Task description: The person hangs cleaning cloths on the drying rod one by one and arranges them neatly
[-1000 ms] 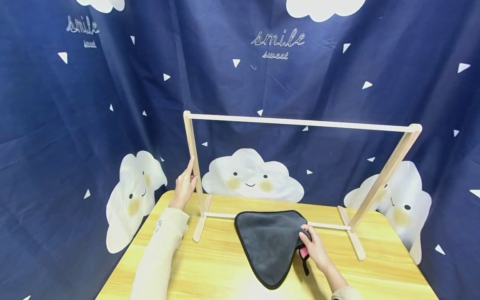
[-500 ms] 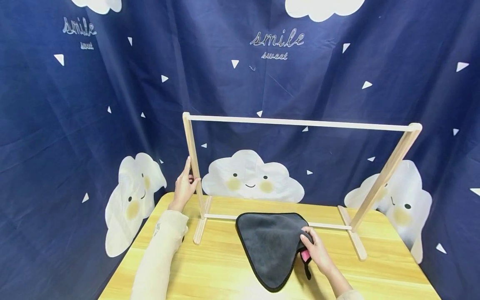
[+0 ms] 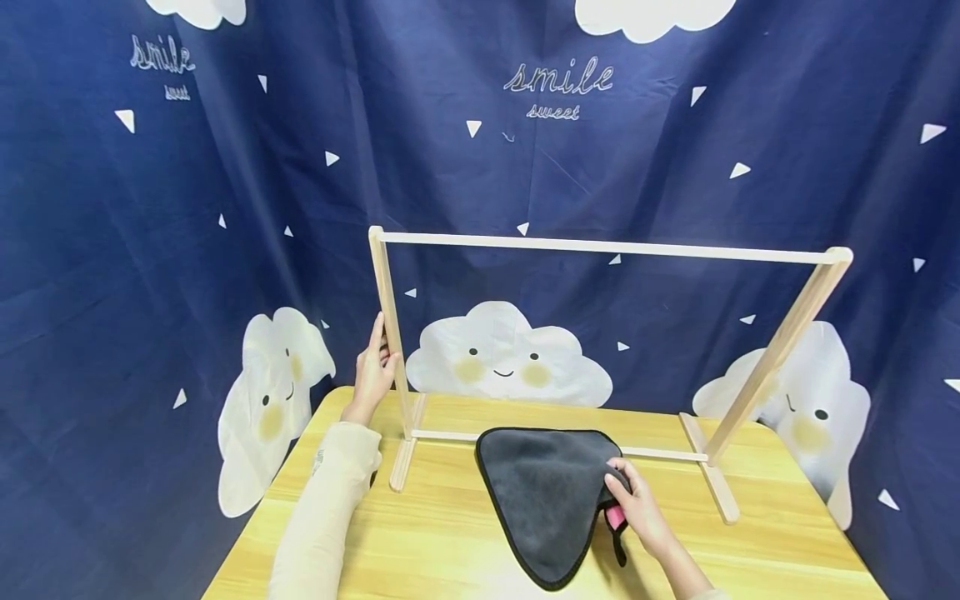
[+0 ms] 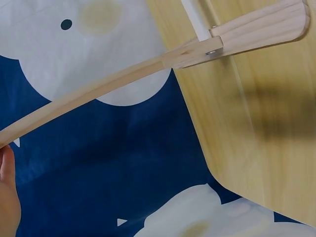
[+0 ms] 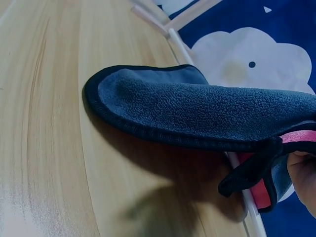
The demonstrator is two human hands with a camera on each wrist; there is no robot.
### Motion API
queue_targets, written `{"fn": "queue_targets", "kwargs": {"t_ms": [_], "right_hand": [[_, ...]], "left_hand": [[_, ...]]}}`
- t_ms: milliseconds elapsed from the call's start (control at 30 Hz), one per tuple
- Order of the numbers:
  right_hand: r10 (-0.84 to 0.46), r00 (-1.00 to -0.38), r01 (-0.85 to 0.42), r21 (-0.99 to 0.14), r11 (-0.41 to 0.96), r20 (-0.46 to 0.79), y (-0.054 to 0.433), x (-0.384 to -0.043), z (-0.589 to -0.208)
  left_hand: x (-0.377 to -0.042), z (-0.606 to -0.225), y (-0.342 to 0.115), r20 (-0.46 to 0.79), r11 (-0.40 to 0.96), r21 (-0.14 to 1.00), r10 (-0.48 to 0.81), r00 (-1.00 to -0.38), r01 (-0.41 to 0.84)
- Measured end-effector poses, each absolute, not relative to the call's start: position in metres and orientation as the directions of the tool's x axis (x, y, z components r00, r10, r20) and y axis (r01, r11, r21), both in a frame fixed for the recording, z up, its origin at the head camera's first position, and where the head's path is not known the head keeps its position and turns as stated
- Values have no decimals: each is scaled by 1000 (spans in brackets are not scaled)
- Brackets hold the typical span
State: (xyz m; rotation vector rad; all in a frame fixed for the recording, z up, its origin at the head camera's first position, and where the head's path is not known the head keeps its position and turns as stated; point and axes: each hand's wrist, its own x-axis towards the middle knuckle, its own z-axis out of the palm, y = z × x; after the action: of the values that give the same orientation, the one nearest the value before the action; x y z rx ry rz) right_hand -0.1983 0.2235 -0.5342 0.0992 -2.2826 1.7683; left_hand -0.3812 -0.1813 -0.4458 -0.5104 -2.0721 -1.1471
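My left hand (image 3: 374,367) holds the left post (image 3: 386,292) of a wooden rack, its index finger stretched up along the wood and its thumb across the post. In the left wrist view only part of that hand (image 4: 8,195) shows, at the post's end (image 4: 84,94). A dark grey hand towel (image 3: 547,500) with black edging hangs spread below the rack, in front of its lower bar. My right hand (image 3: 637,508) pinches its right corner. Pink fabric (image 5: 298,137) and a black hanging loop (image 5: 252,170) show beneath that corner; the fingertips are partly hidden.
The rack's thin top bar (image 3: 600,246) spans to a right post (image 3: 780,350), and a low bar (image 3: 442,436) joins the feet. It stands on a wood-grain table (image 3: 420,533). Behind hangs a navy curtain (image 3: 450,183) printed with clouds and triangles.
The towel and my right hand have shifted slightly down and to the right in view. My left hand stays at the left post throughout.
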Motion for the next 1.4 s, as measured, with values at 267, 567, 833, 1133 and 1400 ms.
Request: {"fn": "queue_targets", "kwargs": {"t_ms": [267, 567, 833, 1133, 1400], "right_hand": [[95, -975, -171, -951, 259, 201, 222, -197, -530], [96, -974, -180, -955, 238, 207, 220, -196, -533], [92, -967, -214, -951, 224, 239, 223, -195, -531], [82, -948, -291, -942, 166, 308, 226, -195, -517], [66, -948, -313, -950, -10, 311, 230, -191, -496]], "left_hand": [[-382, -447, -181, 753, 498, 569, 4, -658, 655], [-378, -450, -175, 696, 341, 695, -102, -711, 633], [-377, -449, -171, 659, 315, 739, -150, -737, 596], [-353, -427, -166, 665, 274, 735, -107, -739, 621], [-352, -426, -167, 646, 245, 753, -96, -757, 611]]}}
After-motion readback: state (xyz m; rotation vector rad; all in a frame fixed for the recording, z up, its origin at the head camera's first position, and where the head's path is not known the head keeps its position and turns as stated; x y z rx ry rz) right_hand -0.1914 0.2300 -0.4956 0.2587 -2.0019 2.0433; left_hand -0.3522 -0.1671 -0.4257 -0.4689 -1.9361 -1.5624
